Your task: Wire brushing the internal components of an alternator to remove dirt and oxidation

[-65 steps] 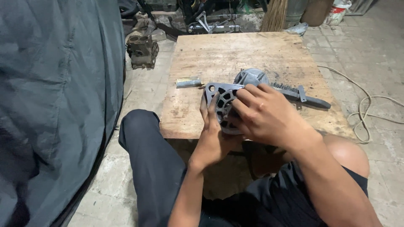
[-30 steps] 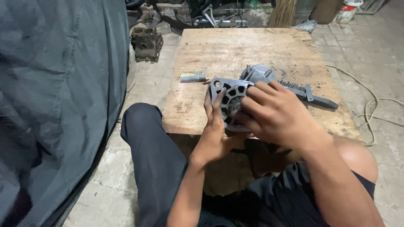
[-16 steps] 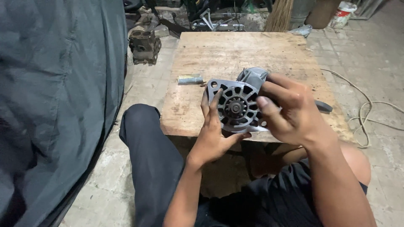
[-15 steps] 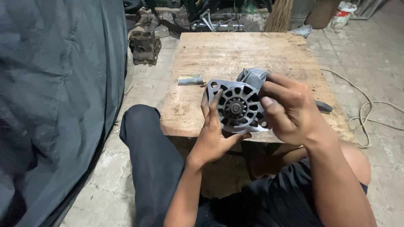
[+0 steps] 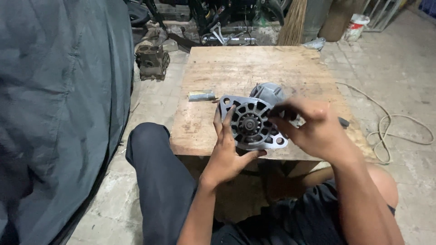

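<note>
Now, change: the motor (image 5: 252, 122) is turned face-up since half a second ago, its slotted plate fully shown.
Count: one motor, one metal piece (image 5: 201, 95), two hands.
Left hand (image 5: 228, 152): fingers spread, cupped under the motor at the table (image 5: 254, 63) edge.
Right hand (image 5: 312, 128): fingers curled, gripping the motor's right side.

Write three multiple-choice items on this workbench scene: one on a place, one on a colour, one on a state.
1. Where does the small metal cylinder lie?
A. on the wooden table
B. on the floor
C. in the white bucket

2. What colour is the motor housing?
A. red
B. grey
C. yellow

3. How is the housing held?
A. lying untouched
B. by one hand only
C. by both hands

Answers: 1 A, it rests on the tabletop left of the housing. 2 B, bare grey metal. 3 C, the left hand cups it below while the right hand grips its side.
</note>
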